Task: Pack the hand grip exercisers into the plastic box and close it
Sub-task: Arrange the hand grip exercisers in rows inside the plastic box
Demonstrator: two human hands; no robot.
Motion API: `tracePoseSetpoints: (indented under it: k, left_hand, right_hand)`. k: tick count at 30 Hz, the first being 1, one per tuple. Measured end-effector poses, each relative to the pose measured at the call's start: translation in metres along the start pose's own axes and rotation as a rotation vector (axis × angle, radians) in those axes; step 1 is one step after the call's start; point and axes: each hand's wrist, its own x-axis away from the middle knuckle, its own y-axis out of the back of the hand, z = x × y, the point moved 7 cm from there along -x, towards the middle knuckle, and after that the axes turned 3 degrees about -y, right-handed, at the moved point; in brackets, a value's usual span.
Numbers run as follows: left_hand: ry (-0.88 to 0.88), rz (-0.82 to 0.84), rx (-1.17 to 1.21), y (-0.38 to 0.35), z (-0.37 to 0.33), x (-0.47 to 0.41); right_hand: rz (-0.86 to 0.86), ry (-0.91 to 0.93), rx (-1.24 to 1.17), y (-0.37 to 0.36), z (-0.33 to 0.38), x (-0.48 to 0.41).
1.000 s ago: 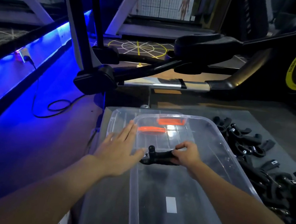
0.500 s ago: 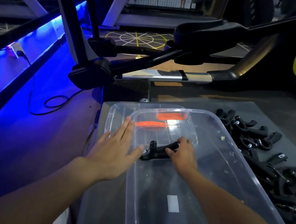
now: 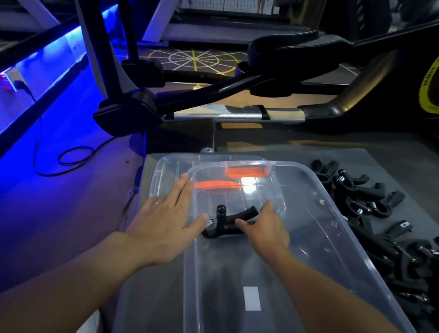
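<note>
Dim, blue side-glow, wide-angle edge warping.

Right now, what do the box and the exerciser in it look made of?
Box: clear glossy plastic; the floor shows through it. Exerciser under the right hand: matte black handles, probably plastic or foam, with a shiny coiled metal spring.

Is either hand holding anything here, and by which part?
The right hand holds one hand grip exerciser by its handle end, inside the plastic box; left hand holds nothing.
</note>
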Motion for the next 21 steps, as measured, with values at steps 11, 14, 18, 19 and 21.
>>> tracePoseSetpoints:
  k: [11,14,18,19,21]
  left_hand:
    - [-0.182,-0.290,0.073,0.045,-0.093,-0.044]
    - [-0.273,-0.269,0.116,0.043,-0.145,-0.053]
    - [-0.408,-0.162,0.067,0.016,-0.203,-0.063]
    - [-0.423,-0.137,0.057,0.008,-0.213,-0.065]
    - [-0.435,-0.102,0.035,-0.007,-0.228,-0.069]
  right_hand:
    - [-0.209,0.364,-0.268,0.180,0.042,0.042]
    - [-0.326,0.276,-0.289,0.224,0.001,0.036]
    - [-0.297,0.061,-0.225,0.234,-0.096,0.009]
    - [-0.259,0.018,-0.213,0.228,-0.121,0.005]
    - [-0.201,-0.042,-0.198,0.215,-0.166,-0.002]
